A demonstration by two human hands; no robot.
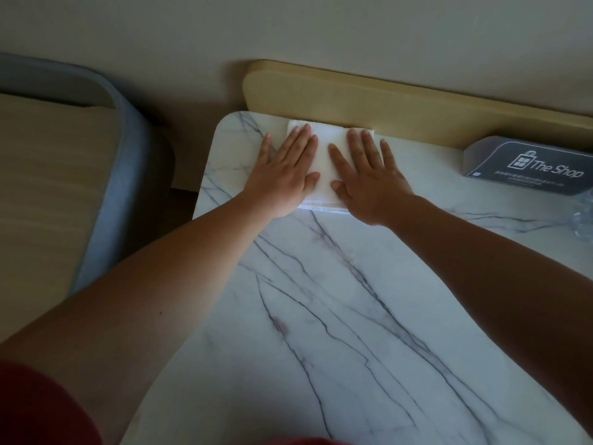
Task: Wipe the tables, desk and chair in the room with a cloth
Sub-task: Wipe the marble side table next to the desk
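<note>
Room as I view it through the head camera, located from the marble-patterned table (353,300). Behind its far edge: a tan padded panel (401,104) with a rounded left corner, set against the plain off-white wall (288,27). Left of the table, apart from it: a grey-rimmed piece of furniture (134,175) with a tan cushion (chair or bed, I cannot tell). Between the two: a dark strip of floor (183,203). Light is dim; the table's white top is the brightest surface.
</note>
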